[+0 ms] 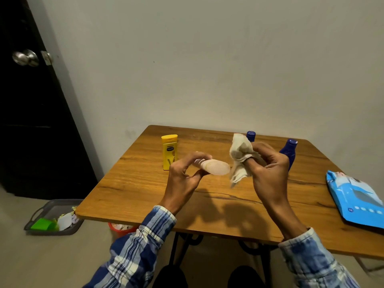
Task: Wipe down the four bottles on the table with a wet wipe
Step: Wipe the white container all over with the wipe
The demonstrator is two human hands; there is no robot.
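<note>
Wooden brown tabletop (pixel 145 196) against a plain wall, and we count four bottles. One yellow plastic bottle (pixel 170 151) stands upright, far left. Two more stand far right: a blue-capped bottle (pixel 250 136) and a dark blue bottle (pixel 289 150), both partly hidden behind the right hand (pixel 270 169). The fourth, a pale translucent bottle (pixel 217 167), is held sideways above the tabletop, base towards us, pinched in the curled fingers of the left hand (pixel 182 177). Of our two hands, the right grips one crumpled off-white wet wipe (pixel 241 156), just beside that base. One light blue wipe pack (pixel 357 202) lies flat at the right edge.
</note>
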